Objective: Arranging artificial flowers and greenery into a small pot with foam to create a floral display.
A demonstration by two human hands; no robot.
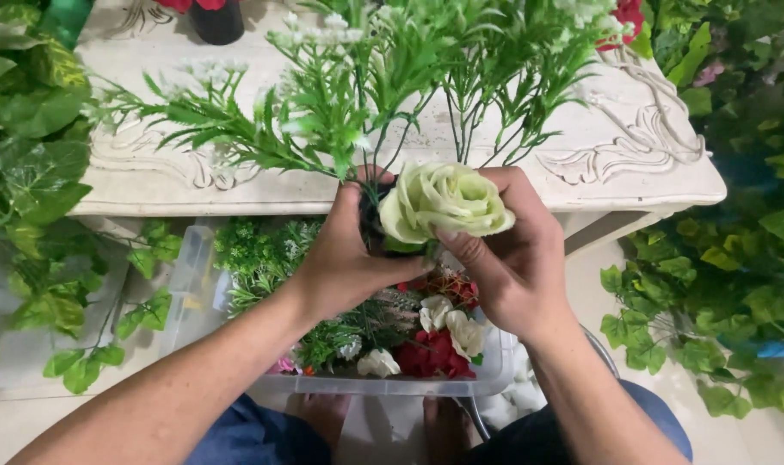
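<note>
a: what's in the hands?

b: the left hand [345,258] has its grip wrapped tight around a bunch of green stems [370,151], low down where they gather. the sprays fan up and out over the desk [151,185], some with tiny white buds.

a: and the other one?

b: the right hand [512,258] has its grip closed on a pale cream rose [444,202], fingers curled behind it and the thumb under the bloom. the rose sits right against the stems, between the two hands, just in front of the desk's edge.

a: any containers?

b: a clear plastic tub [190,275] sits on the floor under the hands, near the person's knees. it's full of loose flowers: white roses [448,323], dark red blooms [431,353], a speckled red piece and leafy green sprigs [259,254] on the left side.

a: anything on the desk itself?

b: a dark pot [217,21] at the back edge, with red petals above it. whether they sit in it, i can't tell. leafy vines [39,172] hang at both sides of the desk.
</note>
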